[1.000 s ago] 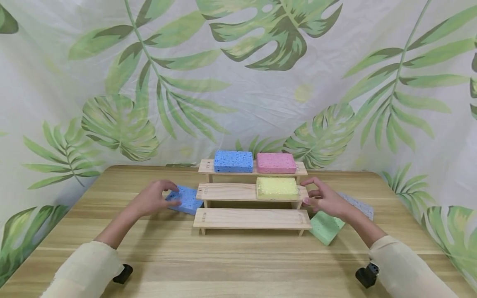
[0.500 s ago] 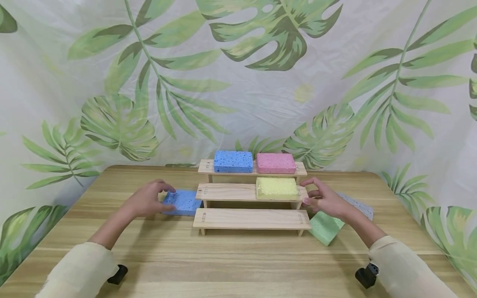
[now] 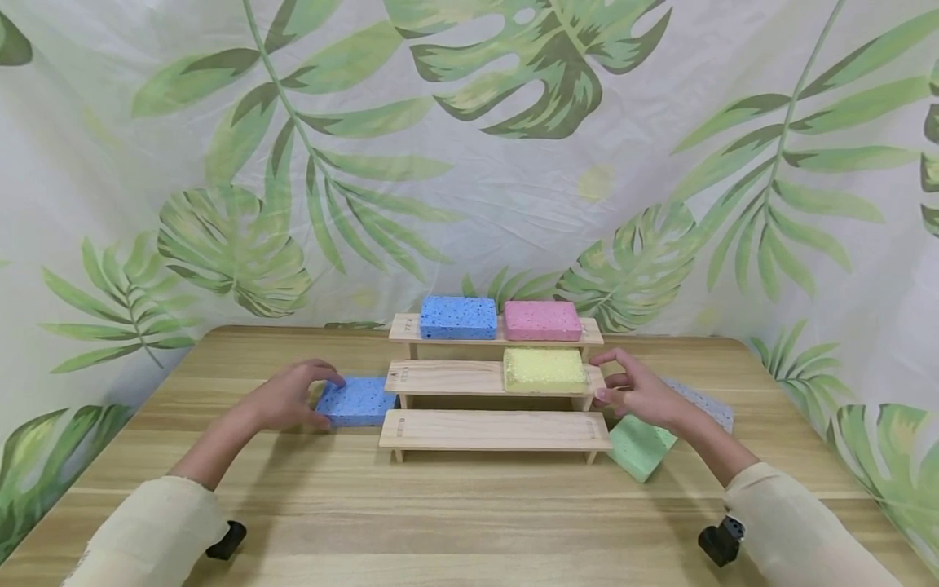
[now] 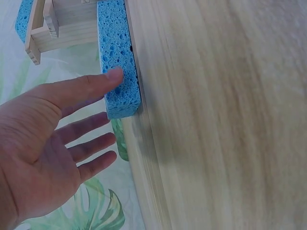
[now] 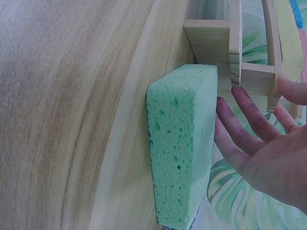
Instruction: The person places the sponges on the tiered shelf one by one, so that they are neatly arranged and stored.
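Observation:
A three-tier wooden stand (image 3: 447, 430) sits on the table. To its left lies a blue sponge (image 3: 355, 401), flat, its right end by the stand. My left hand (image 3: 288, 397) holds this sponge at its left end, thumb on the front side (image 4: 120, 91) and index finger toward the back. The other left fingers are spread below, off the sponge. My right hand (image 3: 638, 393) grips the right end of the middle tier between thumb and index finger, beside a yellow sponge (image 3: 544, 371). Below that hand lies a green sponge (image 5: 180, 143), flat and angled on the table.
On the top tier sit another blue sponge (image 3: 458, 318) and a pink sponge (image 3: 543, 320). A greyish sponge (image 3: 704, 405) lies behind the right wrist, partly hidden. The wooden table (image 3: 469, 522) ends at a leaf-print curtain (image 3: 513, 204).
The blue sponge at left has turned from a slant to lie in line with the stand, shifting slightly left. My left hand moved left with it. The right hand has stayed put.

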A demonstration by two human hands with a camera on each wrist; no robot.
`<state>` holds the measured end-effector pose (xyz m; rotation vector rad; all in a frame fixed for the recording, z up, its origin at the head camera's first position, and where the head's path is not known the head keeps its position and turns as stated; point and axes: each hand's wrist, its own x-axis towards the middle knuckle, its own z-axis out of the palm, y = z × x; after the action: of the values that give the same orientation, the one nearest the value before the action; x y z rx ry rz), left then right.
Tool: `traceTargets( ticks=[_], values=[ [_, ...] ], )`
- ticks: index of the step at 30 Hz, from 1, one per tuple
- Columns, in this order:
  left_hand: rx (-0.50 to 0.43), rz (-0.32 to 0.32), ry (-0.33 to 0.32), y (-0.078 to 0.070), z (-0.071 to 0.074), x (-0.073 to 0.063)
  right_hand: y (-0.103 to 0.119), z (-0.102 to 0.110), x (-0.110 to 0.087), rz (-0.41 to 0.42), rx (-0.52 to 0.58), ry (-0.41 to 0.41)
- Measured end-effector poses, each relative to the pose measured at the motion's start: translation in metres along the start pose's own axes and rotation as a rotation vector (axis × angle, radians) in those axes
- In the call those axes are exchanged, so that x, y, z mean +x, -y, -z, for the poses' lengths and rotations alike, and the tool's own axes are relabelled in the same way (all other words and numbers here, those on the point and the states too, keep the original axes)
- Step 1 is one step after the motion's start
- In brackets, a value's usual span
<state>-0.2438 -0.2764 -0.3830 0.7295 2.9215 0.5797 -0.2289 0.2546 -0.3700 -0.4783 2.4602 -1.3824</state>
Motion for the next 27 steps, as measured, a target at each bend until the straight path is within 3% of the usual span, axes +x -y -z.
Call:
traceTargets(
  ticks=[9, 19, 27],
  values=[
    [-0.039, 0.052, 0.017, -0.001, 0.000, -0.002, 0.001, 0.000, 0.000, -0.011, 0.003, 0.002],
    [-0.081, 0.029, 0.012, 0.003, 0.001, -0.004, 0.001, 0.001, 0.000, -0.009, 0.002, 0.000],
    [-0.139, 0.026, -0.030, 0.009, 0.002, -0.005, 0.003, 0.000, -0.001, -0.006, 0.015, 0.006]
  ],
)
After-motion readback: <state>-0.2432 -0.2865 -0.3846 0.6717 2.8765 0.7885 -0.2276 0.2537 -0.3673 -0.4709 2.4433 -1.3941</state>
